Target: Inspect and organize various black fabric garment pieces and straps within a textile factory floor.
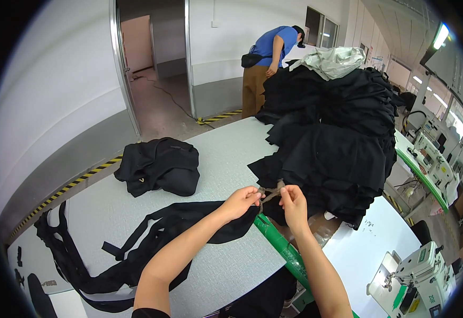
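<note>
My left hand (243, 202) pinches one part of a thin tan cloth strip (268, 193), and my right hand (294, 206) pinches another part close by. The strip looks twisted or looped between my fingertips; whether it is knotted I cannot tell. Right below it is the gathered end of a bundle of long black fabric strips (214, 216), which trails across the table to the left, under my left forearm. Just beyond my hands rises a tall heap of black cut fabric pieces (342, 148).
A folded black garment or cloth (160, 167) lies on the pale table (221, 151). Green edging (278, 241) runs between that table and a white one. White sewing machines (422, 270) stand at right. A person in blue (268, 45) leans behind the heap, near a pale plastic bag (332, 61).
</note>
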Demonstrator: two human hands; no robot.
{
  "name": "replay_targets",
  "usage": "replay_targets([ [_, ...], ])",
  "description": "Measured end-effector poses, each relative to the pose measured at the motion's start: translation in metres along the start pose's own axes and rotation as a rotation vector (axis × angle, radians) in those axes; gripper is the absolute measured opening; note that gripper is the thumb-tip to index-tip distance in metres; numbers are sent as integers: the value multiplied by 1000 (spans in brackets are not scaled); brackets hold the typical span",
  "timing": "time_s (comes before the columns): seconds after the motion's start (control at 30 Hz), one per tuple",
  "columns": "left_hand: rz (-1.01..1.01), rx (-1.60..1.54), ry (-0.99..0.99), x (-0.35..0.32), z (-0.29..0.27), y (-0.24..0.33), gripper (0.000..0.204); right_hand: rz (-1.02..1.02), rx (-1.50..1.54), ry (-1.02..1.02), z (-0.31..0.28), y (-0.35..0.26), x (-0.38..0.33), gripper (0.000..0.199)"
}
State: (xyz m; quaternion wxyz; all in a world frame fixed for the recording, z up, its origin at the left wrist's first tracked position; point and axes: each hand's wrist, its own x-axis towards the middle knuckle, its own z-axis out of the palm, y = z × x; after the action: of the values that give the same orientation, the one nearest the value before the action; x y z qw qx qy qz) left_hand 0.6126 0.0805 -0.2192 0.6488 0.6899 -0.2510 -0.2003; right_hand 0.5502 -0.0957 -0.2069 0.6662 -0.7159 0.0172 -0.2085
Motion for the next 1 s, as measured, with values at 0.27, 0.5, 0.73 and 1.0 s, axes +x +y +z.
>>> replay_targets([
  [0.27,-64,347,-147,-5,2,41,33,-127,-282,-354,16,-24,18,15],
  [0.5,-22,98,-116,2,-10,18,41,-19,-82,-530,-5,-16,24,19],
  [0.73,-101,-123,-62,2,-11,20,29,-30,-611,-413,-15,-59,4,13],
  [1.0,-39,50,-229,-3,-19,27,14,185,-354,-525,-13,-55,-4,32],
])
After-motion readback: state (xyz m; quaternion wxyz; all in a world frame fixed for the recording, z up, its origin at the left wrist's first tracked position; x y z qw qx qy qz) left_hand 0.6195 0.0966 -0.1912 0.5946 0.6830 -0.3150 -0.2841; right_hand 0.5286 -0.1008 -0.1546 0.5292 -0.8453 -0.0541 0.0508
